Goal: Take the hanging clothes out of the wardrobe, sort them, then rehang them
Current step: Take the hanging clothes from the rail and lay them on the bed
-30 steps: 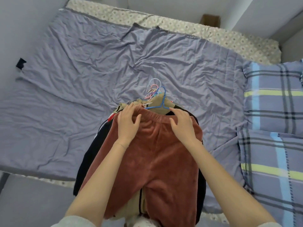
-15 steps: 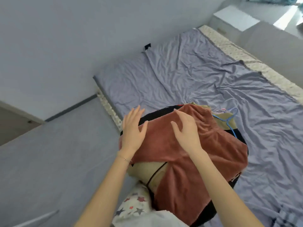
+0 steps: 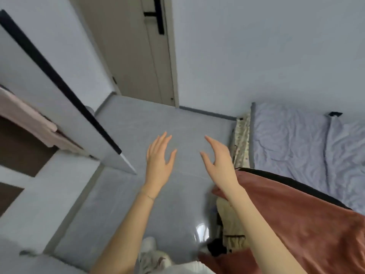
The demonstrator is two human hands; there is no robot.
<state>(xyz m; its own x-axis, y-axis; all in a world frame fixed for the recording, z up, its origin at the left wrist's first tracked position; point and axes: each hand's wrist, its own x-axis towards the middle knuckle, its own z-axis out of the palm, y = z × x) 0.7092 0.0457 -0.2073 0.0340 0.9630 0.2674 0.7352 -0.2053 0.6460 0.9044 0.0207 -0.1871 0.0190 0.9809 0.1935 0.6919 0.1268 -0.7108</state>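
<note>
Grey floor [image 3: 138, 125] fills the centre of the room, with a closed room door [image 3: 134, 56] beyond it. An open white panel [image 3: 49, 91] of the wardrobe [image 3: 23, 155] stands at left and the bed [image 3: 292, 139] at right. We record both hands raised over that floor and holding nothing. The left hand [image 3: 159, 165] has straight fingers held close together with the thumb spread. The right hand [image 3: 219, 163] has loosely curved, slightly parted fingers. Outward from the fingers, the pile of clothes [image 3: 325, 244] lies to the right of and behind the right hand. It is topped by a rust-red garment [image 3: 286, 204], with a black garment [image 3: 286, 179] along its far edge and a beige garment [image 3: 227, 212] beside the right forearm. Its long axis runs from just beside the right wrist toward the lower right, over the bed edge. The right hand is nearer the pile and the left hand is nearer the wardrobe, where pink fabric [image 3: 25, 113] shows inside. Against the frame half a second earlier, both palms have left the rust-red garment, and the view has swung from the bed toward the wardrobe. We judge the pile set down and a return to the wardrobe likely.
</note>
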